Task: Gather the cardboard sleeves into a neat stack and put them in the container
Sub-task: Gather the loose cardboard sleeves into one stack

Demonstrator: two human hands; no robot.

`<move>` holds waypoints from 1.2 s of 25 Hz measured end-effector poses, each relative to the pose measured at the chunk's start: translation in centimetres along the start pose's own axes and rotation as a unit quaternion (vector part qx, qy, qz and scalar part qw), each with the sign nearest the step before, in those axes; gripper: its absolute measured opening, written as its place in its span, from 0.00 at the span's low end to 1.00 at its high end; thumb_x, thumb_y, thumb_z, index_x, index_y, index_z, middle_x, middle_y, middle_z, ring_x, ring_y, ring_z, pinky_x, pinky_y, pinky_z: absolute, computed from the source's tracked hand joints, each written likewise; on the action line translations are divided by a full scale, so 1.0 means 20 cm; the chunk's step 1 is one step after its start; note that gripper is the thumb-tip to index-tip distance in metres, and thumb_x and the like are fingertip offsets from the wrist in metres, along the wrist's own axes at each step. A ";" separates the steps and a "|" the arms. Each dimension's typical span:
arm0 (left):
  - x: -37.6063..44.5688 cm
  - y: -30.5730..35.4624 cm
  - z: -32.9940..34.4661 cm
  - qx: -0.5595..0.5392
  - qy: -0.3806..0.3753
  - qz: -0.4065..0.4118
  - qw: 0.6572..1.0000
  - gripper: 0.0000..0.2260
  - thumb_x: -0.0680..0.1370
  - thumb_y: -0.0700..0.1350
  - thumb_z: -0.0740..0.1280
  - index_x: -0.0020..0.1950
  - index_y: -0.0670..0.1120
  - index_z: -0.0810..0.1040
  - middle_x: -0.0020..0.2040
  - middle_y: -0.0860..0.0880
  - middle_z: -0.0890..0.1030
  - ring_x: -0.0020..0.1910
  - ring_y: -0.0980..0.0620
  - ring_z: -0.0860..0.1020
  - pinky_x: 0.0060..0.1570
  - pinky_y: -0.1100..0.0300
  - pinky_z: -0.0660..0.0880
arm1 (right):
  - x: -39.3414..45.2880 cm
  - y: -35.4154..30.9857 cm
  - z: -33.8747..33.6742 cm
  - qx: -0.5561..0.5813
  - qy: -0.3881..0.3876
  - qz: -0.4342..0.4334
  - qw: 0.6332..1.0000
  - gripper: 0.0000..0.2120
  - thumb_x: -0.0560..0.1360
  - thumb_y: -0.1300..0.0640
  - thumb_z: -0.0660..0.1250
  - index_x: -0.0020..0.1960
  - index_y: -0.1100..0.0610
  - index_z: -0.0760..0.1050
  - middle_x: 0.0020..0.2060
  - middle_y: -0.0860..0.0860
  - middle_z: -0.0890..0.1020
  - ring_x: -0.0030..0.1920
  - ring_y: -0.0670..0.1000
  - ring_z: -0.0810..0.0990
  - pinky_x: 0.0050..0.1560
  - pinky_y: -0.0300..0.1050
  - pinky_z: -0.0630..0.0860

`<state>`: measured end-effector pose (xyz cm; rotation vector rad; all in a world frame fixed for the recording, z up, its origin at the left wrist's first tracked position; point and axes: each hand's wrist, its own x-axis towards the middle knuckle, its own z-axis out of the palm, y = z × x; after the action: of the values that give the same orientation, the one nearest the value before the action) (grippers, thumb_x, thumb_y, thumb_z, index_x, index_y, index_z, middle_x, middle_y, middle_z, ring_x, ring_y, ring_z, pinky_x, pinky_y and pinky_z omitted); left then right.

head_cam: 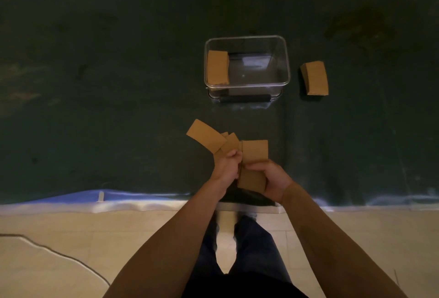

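Both hands, left hand and right hand, clamp fanned cardboard sleeves together to square them before the far clear container.

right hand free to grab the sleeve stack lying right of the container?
Probably not yet. The right hand and left hand both grip a fanned bunch of sleeves. The path to the stack on the mat looks clear otherwise.

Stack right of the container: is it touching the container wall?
Apart. The head view shows a strip of dark mat between the stack and the container.
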<state>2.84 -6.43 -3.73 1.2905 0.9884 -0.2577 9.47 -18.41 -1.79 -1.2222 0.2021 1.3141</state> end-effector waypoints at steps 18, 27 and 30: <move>0.39 0.18 -0.52 0.708 0.036 0.207 0.674 0.35 0.72 0.35 0.69 0.75 0.56 0.63 0.76 0.45 0.56 0.72 0.38 0.57 0.65 0.37 0.65 | 0.01 0.14 -0.17 0.097 0.024 -0.019 0.995 0.31 0.74 0.74 0.63 0.69 0.45 0.72 0.48 0.60 0.84 0.42 0.59 0.83 0.44 0.59 0.81; 0.33 0.30 -0.54 0.663 -0.049 0.253 0.703 0.11 0.78 0.38 0.62 0.54 0.52 0.76 0.49 0.52 0.74 0.59 0.46 0.72 0.68 0.43 0.56 | 0.06 0.07 -0.10 0.059 0.104 -0.034 0.992 0.21 0.76 0.63 0.67 0.65 0.44 0.73 0.44 0.58 0.83 0.38 0.56 0.81 0.41 0.56 0.80; 0.29 0.38 -0.45 0.652 -0.123 0.268 0.698 0.12 0.80 0.41 0.61 0.58 0.54 0.77 0.54 0.51 0.76 0.58 0.46 0.72 0.60 0.47 0.62 | 0.09 0.03 -0.08 0.033 0.127 -0.050 0.990 0.18 0.78 0.60 0.67 0.64 0.44 0.73 0.44 0.58 0.82 0.37 0.55 0.80 0.40 0.55 0.80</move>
<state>7.09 5.88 -2.43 2.6748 -0.0130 -0.7208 10.27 -18.65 -4.04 -1.3239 0.3583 1.0552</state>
